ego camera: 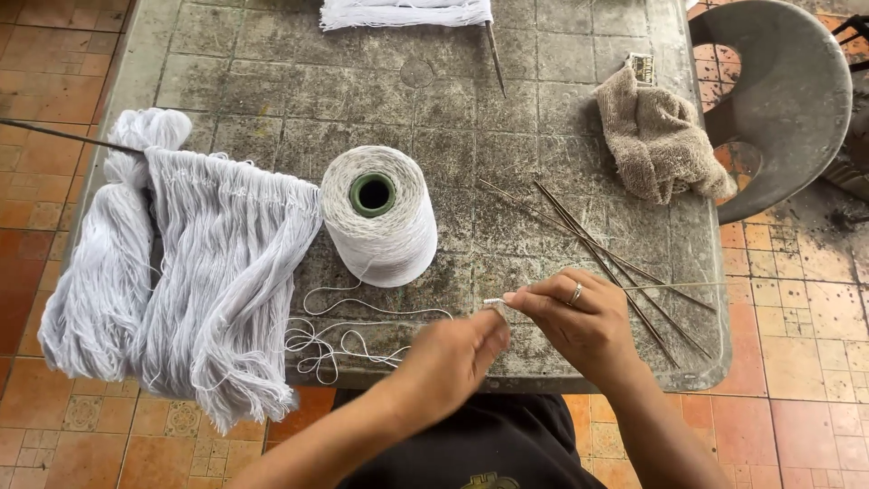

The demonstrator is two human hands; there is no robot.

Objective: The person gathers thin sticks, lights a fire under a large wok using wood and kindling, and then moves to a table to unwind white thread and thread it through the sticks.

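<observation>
My left hand [450,360] and my right hand [579,319] meet over the near edge of the table [272,81], both pinching a white thread [380,310] at its end. The thread loops loosely across the tabletop back to a white yarn cone [380,215] with a green core, standing upright in the middle. My right hand wears a ring and also holds a thin stick that points right. Several thin sticks [615,258] lie on the table just beyond my right hand.
A large bundle of white yarn [181,272] drapes over the table's left edge on a rod. A beige cloth [656,136] lies at the right. More white yarn [405,12] sits at the far edge. A grey plastic chair [787,91] stands right of the table.
</observation>
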